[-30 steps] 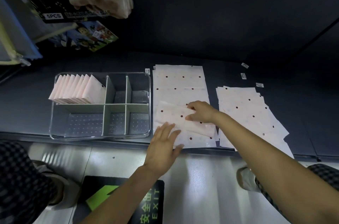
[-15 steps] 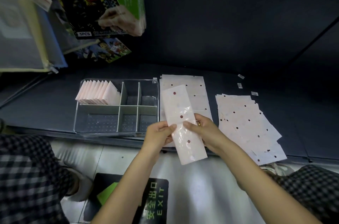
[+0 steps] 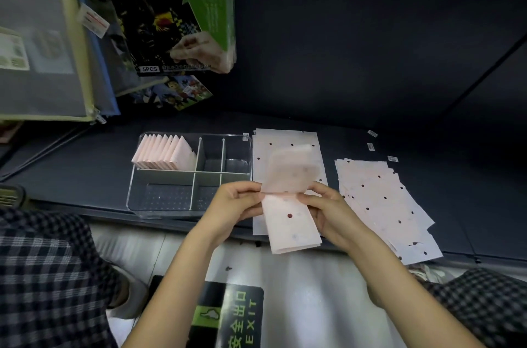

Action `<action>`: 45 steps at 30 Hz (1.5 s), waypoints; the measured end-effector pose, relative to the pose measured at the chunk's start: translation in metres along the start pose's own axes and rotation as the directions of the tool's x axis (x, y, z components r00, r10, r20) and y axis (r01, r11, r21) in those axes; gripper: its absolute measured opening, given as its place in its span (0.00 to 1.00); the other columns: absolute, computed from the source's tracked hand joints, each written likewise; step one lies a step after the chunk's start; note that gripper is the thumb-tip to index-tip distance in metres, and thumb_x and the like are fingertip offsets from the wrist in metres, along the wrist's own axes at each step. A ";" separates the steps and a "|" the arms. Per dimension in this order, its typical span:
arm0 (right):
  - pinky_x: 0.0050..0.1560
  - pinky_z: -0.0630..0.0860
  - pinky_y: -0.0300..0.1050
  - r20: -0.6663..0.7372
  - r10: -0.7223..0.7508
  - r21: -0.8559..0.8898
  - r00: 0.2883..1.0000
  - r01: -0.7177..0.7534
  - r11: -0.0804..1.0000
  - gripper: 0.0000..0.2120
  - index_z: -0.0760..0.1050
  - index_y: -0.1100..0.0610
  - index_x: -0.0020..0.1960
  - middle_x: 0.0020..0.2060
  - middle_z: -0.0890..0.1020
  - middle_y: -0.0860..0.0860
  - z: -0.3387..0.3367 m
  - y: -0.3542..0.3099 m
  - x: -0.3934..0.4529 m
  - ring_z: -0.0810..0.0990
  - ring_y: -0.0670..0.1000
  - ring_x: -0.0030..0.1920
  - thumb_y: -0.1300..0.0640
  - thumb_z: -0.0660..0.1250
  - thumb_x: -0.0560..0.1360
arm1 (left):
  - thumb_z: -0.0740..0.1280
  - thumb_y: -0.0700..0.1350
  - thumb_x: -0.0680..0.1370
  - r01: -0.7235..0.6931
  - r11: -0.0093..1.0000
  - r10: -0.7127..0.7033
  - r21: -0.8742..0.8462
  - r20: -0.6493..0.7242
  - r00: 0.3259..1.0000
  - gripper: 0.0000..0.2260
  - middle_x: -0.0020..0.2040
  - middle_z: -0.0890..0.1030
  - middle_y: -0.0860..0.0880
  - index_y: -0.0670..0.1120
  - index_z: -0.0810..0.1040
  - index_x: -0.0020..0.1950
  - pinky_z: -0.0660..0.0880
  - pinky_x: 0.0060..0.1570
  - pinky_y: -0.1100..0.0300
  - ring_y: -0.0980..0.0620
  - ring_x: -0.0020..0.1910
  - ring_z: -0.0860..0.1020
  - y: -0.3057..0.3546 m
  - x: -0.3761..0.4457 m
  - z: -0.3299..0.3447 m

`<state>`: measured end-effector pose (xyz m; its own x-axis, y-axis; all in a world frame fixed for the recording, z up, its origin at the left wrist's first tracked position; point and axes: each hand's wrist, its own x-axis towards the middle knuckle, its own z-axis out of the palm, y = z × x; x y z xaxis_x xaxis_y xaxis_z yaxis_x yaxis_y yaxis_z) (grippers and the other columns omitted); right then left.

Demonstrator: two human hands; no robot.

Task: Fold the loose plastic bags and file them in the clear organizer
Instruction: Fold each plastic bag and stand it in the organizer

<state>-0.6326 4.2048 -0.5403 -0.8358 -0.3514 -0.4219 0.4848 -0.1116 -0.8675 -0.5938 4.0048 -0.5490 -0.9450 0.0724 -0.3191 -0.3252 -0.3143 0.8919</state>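
Here both hands, left (image 3: 236, 202) and right (image 3: 325, 209), pinched a pink dotted bag (image 3: 291, 222) at its crease, top half bent over, above the shelf edge (image 3: 85, 212) beside the clear organizer (image 3: 134, 190).

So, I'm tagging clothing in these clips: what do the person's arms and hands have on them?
Nothing that shows: the left hand and right hand wear no gloves, and both forearms are bare with no sleeves, watch or bracelet in view.

Your left hand (image 3: 236, 203) and right hand (image 3: 328, 212) are pinching a half-folded plastic bag (image 3: 289, 199); the clear organizer (image 3: 159, 206) is lying just left of your grip.
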 end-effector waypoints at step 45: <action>0.40 0.80 0.40 -0.193 -0.170 -0.154 0.966 0.141 0.978 0.06 0.83 0.59 0.46 0.38 0.85 0.53 0.035 -0.013 0.013 0.82 0.48 0.38 0.60 0.67 0.75 | 0.67 0.33 0.75 0.051 0.987 -0.068 -0.151 -0.110 0.992 0.08 0.46 0.85 0.43 0.40 0.78 0.53 0.80 0.42 0.60 0.49 0.46 0.83 -0.013 0.004 -0.023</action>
<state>-0.6409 4.1687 -0.5249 -0.9397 -0.1409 -0.3117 0.3169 -0.0157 -0.9483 -0.5923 3.9875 -0.5693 -0.9108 -0.0110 -0.4128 -0.3642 -0.4498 0.8155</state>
